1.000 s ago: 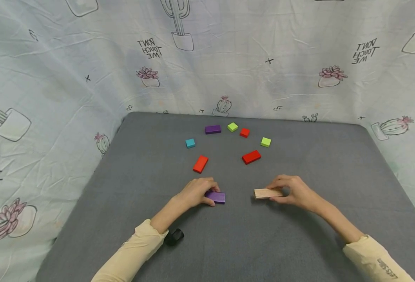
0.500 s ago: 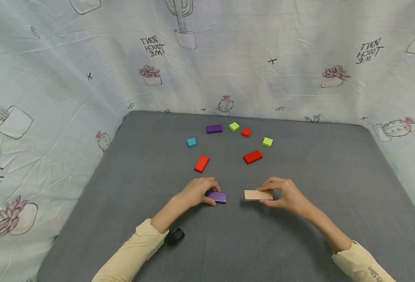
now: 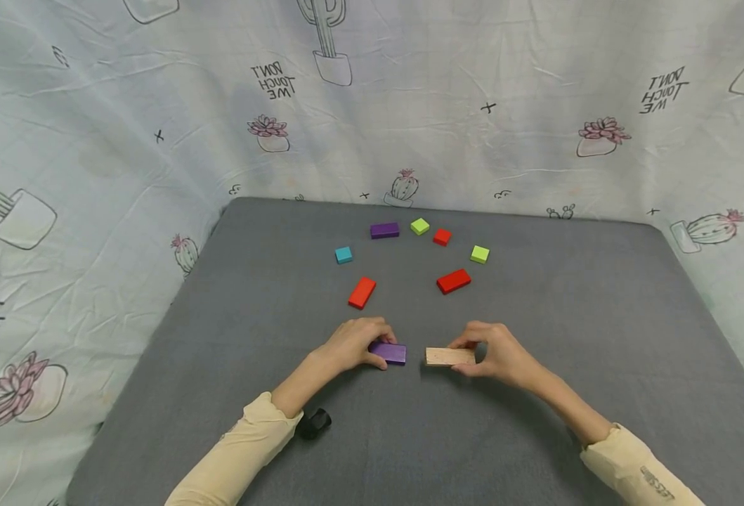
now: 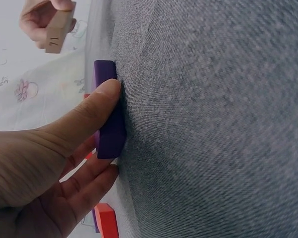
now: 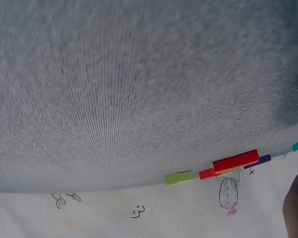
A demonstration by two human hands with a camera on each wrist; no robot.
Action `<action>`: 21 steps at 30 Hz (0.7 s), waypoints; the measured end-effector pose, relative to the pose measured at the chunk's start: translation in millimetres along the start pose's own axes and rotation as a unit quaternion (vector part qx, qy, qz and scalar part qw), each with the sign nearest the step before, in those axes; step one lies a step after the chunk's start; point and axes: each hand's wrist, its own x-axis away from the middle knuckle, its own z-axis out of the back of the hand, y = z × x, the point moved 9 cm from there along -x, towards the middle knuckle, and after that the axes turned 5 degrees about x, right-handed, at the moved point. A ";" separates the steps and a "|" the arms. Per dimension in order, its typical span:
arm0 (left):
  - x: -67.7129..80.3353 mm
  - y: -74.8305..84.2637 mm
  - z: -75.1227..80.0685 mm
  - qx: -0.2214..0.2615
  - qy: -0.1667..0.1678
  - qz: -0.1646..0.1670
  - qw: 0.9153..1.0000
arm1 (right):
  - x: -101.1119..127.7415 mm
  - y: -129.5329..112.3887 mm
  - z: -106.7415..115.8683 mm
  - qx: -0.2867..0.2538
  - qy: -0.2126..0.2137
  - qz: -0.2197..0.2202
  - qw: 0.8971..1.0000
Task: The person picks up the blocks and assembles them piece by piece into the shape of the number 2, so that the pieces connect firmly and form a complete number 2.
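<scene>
My left hand (image 3: 357, 345) pinches a purple block (image 3: 390, 353) that lies flat on the grey cloth. In the left wrist view the thumb presses one long side of this purple block (image 4: 111, 126), with fingers on the far side. My right hand (image 3: 493, 353) holds a plain wooden block (image 3: 447, 357) between thumb and fingers, a short gap to the right of the purple one. Seen from the left wrist, the wooden block (image 4: 59, 30) is off the cloth and bears a printed number on its end. The right wrist view shows only an edge of the right hand (image 5: 297, 206).
Beyond the hands lie two red blocks (image 3: 362, 293), a purple block (image 3: 385, 230), a blue cube (image 3: 343, 255), two lime-green cubes (image 3: 480, 254) and a small red cube (image 3: 442, 237). A black object (image 3: 315, 424) sits by the left sleeve. A patterned curtain (image 3: 447, 105) hangs behind the table.
My right hand has moved left and slightly nearer with the wooden block, narrowing the gap to the purple block. The left hand has stayed in place on its block.
</scene>
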 end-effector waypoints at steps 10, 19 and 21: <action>0.0 2.5 3.9 -0.004 0.005 -0.007 1.000 | -6.4 12.6 -7.9 -0.004 -0.031 -0.021 0.999; 2.0 3.1 1.2 -0.002 0.003 -0.009 1.000 | -4.8 18.9 -17.6 -0.005 -0.040 -0.026 0.999; 2.3 2.5 1.4 -0.001 0.003 -0.007 1.000 | -5.6 19.2 -19.8 -0.005 -0.042 -0.019 0.999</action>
